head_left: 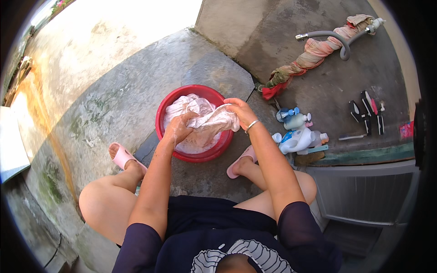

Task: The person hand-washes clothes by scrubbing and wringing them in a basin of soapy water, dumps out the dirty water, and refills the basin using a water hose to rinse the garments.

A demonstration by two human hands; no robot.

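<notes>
A round red plastic basin stands on the concrete floor between my feet. In it lies a wet pale pink cloth in whitish, sudsy water. My left hand grips one part of the fabric over the basin's middle. At the right rim my right hand holds up another part, and a stretch of cloth runs bunched between both hands. A silver-coloured bangle circles my right wrist. Whether the raised part and the heap in the basin are one piece, I cannot tell.
Right of the basin stand several plastic bottles, a turquoise-handled brush and a brown block. Brushes hang on the wall beyond. A cloth-wrapped pipe with a grey hose runs above. A grey-framed panel stands lower right.
</notes>
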